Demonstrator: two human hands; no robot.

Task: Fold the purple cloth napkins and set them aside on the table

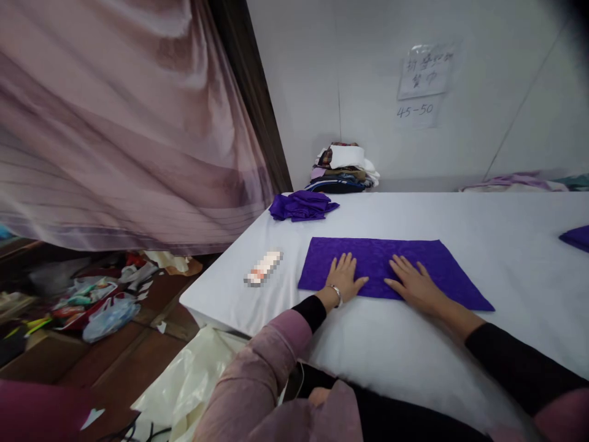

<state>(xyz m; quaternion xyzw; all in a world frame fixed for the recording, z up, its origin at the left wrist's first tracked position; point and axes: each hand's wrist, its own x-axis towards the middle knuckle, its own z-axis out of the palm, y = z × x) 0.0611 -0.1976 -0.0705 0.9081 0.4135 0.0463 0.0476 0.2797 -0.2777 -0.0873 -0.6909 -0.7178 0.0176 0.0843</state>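
Note:
A purple cloth [372, 255] lies folded into a flat, long shape on the white-covered table [506, 239] in front of me. On its left part my left hand [343, 277] rests flat, fingers spread, a silver bracelet at the wrist. My right hand [411, 282] lies palm down near the middle of the cloth, its fingers stretched out and apart. Both hands press on the fabric without gripping it. Toward the far left corner sits a crumpled heap of purple cloth [304, 205].
A small blurred-out object [263, 268] lies left of the cloth. Behind the table is a stack of folded clothes [343, 169]. More purple fabric [577, 238] shows at the right edge. A pinkish curtain [138, 123] hangs at left above a cluttered floor with plastic bags [110, 316].

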